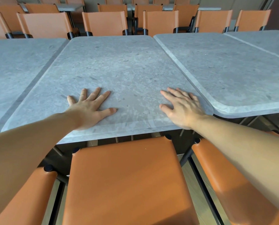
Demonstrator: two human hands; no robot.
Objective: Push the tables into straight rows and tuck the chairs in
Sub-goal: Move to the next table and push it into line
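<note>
Desk number two in the row, the middle desk (pixel 119 70), sits crooked: its near edge sticks out closer to the person than the right desk (pixel 233 70) does, and there's a wedge-shaped gap toward the left desk (pixel 18 65) that looks wider at the near end. Biggest risk, I'd guess, is that flat palms just slide on that smooth stone-look top instead of shoving it, or the push goes uneven and the desk pivots, knocking its rounded corner into the right desk, which it's already nearly touching. It could also bump the orange chairs (pixel 105 23) lined up at 12 o'clock on the far side. Both hands are empty and spread flat, pressing on the top near its front edge: left hand (pixel 90 111) at about 10 o'clock from the near edge's middle, right hand (pixel 182 108) at about 2 o'clock, close to the right corner, well apart from each other. The near chair (pixel 127 176) at 6 o'clock isn't tucked in yet; its seat shows fully below the desk edge.
</note>
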